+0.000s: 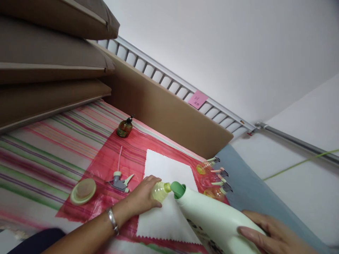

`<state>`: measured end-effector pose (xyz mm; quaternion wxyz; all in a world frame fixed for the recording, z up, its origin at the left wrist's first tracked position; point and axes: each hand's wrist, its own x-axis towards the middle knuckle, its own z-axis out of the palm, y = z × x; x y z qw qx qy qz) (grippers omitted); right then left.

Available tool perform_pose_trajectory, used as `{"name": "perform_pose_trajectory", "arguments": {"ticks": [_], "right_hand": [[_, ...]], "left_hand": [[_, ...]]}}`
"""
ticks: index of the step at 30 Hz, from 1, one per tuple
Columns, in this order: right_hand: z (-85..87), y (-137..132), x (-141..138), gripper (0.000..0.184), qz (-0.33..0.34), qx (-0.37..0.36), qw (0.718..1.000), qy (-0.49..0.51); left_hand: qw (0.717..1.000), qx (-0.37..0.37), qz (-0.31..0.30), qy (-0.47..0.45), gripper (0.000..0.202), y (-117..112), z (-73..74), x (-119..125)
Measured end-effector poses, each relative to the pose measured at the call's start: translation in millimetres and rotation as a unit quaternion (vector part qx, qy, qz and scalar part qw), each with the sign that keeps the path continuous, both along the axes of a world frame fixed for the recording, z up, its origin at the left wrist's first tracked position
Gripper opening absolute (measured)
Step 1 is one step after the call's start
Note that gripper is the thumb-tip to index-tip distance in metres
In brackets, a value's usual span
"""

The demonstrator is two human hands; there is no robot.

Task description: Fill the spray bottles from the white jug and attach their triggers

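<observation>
Head view. The left hand (141, 197) wraps its fingers around a small clear bottle (158, 192), uncapped and lying tilted on a white cloth (169, 167). The right hand (265, 234) clasps the base of a large white detergent jug (212, 215), which is tipped so that its green spout (178, 188) is just beside the bottle's mouth. The bottle looks light, thin-walled and easily squeezed, so it is best held round the body, as here. The jug looks heavy and smooth, and probably slippery if wet. Near the left hand lie a trigger sprayer head (120, 181) and a round lid (83, 190). Three spray bottles (214, 180) lie beyond the cloth.
</observation>
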<state>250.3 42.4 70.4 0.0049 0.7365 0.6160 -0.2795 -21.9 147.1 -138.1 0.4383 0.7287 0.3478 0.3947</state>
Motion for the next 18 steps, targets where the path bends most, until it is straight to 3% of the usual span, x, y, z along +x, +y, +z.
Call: {"name": "perform_pose_trajectory", "arguments": {"ticks": [6,11,18], "right_hand": [[15.2,2.0,-14.2,0.052,-0.004,-0.030,0.999,-0.034],[22.4,3.9,-18.2,0.054,0.004,-0.035,0.998,-0.048],[21.7,7.2,-5.2,0.036,0.042,-0.007,0.999,-0.019]], "left_hand": [[1.000,0.022,-0.002,0.005,0.072,0.8,-4.8,0.7],[1.000,0.023,-0.002,0.015,0.073,-1.2,0.3,0.6],[1.000,0.013,-0.004,0.020,0.071,-3.9,5.4,1.4]]}}
